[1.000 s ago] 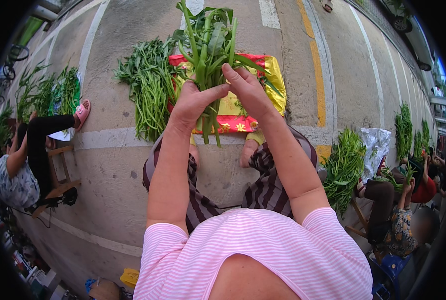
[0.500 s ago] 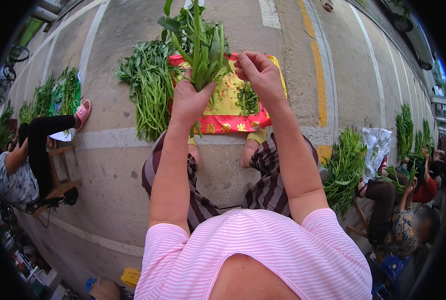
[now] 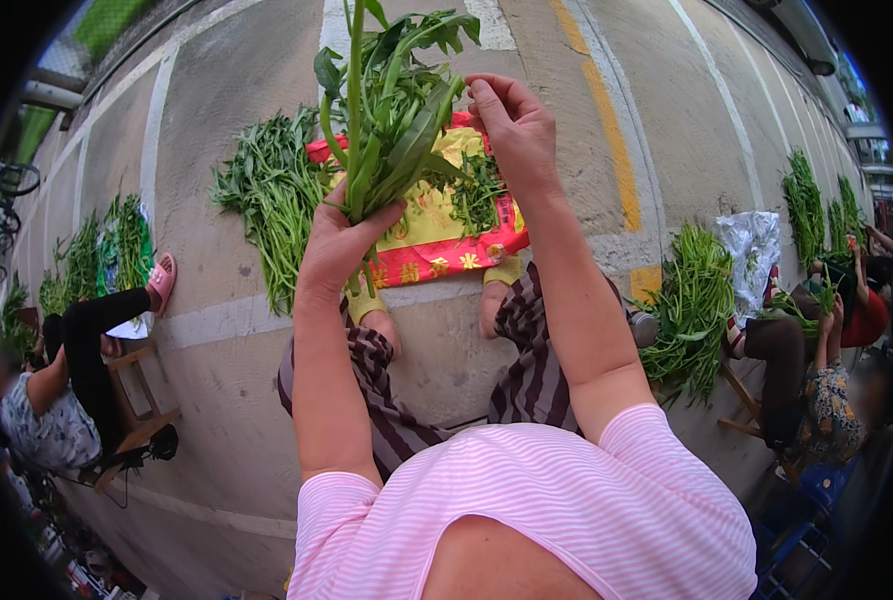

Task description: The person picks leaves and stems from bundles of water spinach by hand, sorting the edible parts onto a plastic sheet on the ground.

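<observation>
My left hand (image 3: 342, 240) is wrapped round a bunch of water spinach (image 3: 377, 150), held upright with long green stems and leaves pointing away from me. My right hand (image 3: 517, 125) is raised to the right of the bunch, with thumb and forefinger pinched at the tip of one stem that leans toward it. Below the hands a red and yellow printed sack (image 3: 437, 266) lies flat on the ground, with a small heap of green trimmings (image 3: 479, 195) on it. Left of the sack lies a large pile of water spinach (image 3: 272, 195).
My feet in yellow slippers (image 3: 365, 303) stand at the sack's near edge. On the left a person (image 3: 57, 400) sits on a wooden stool beside greens. To the right are another water spinach pile (image 3: 687, 310), a silvery sheet (image 3: 750, 255) and seated people holding greens.
My view has shifted slightly. The bunch in my left hand has moved a little left and nearer, and my right hand's pinched fingers now meet a stem of it.
</observation>
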The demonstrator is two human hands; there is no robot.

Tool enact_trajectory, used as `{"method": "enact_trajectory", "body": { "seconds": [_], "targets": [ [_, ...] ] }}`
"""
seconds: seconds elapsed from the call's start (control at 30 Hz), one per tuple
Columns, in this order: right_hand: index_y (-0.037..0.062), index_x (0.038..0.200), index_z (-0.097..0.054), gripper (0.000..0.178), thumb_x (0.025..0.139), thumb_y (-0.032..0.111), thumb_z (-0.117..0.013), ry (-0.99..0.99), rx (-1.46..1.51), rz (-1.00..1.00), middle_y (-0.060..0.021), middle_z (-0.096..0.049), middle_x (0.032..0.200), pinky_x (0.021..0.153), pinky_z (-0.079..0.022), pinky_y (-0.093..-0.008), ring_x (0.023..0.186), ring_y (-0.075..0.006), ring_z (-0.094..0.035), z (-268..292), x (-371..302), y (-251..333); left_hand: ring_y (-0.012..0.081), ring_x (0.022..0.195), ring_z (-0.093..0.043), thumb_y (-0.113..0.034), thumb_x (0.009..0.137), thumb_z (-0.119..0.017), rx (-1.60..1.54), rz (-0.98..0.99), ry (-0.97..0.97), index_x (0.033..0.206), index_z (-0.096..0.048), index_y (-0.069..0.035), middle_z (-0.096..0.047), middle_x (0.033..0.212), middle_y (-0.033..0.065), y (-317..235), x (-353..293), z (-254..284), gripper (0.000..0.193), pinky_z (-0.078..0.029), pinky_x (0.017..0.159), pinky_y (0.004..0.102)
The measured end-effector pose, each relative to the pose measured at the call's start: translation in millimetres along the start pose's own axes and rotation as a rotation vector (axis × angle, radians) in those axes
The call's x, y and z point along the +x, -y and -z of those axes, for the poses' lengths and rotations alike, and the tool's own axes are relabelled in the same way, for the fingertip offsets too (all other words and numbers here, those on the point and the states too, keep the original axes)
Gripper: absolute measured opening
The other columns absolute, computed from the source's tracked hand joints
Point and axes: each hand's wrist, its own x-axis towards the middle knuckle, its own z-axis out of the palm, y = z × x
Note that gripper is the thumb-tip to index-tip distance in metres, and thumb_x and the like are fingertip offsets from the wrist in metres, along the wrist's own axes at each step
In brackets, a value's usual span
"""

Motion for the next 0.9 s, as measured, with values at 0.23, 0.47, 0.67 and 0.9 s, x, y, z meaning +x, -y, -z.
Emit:
{"method": "enact_trajectory", "body": {
  "seconds": [0.23,0.47,0.67,0.9],
  "targets": [
    [0.0027,0.1,-0.073,0.018,0.091,0.018,-0.069,-0.03,-0.181,0.124,-0.0023,-0.071,0.087,0.068,-0.051,-0.023,0.075,-0.0066,-0.062,23.1,14.8,3.8,0.0107,0.099,-0.065,0.002,0.081,-0.076,0.002,0.027,0.078,0.12,-0.065,-0.006,-0.071,0.11,0.0031,5.2,-1.7,9.2,0.042,-0.051,0.091,0.0278],
    [0.0021,0.114,-0.069,0.029,0.089,0.016,-0.071,0.204,-0.153,0.014,-0.0018,-0.07,0.088,0.076,-0.054,-0.0253,0.082,-0.0071,-0.065,31.2,12.4,-5.4,0.0122,0.102,-0.065,0.007,0.082,-0.072,-0.01,0.053,0.117,0.121,-0.064,-0.005,-0.07,0.11,0.0046,3.5,-2.3,11.6,0.041,-0.051,0.094,0.0279],
    [0.0054,0.127,-0.063,0.04,0.091,0.019,-0.072,0.383,-0.083,-0.176,-0.0007,-0.069,0.1,0.078,-0.051,-0.0229,0.091,-0.0067,-0.062,37.7,17.2,-7.6,0.0126,0.105,-0.064,0.009,0.083,-0.07,0.04,0.031,0.145,0.125,-0.062,-0.006,-0.069,0.114,0.0045,6.4,-1.6,14.1,0.045,-0.051,0.095,0.0279],
    [0.0071,0.118,-0.067,0.036,0.086,0.021,-0.076,0.429,-0.183,-0.156,0.0009,-0.069,0.084,0.071,-0.052,-0.0231,0.082,-0.0058,-0.063,39.5,16.2,-11.1,0.0112,0.102,-0.064,0.008,0.084,-0.07,0.088,0.002,0.156,0.126,-0.061,-0.006,-0.069,0.113,0.0033,6.8,-2.8,19.4,0.045,-0.051,0.092,0.0263]
  ]
}}
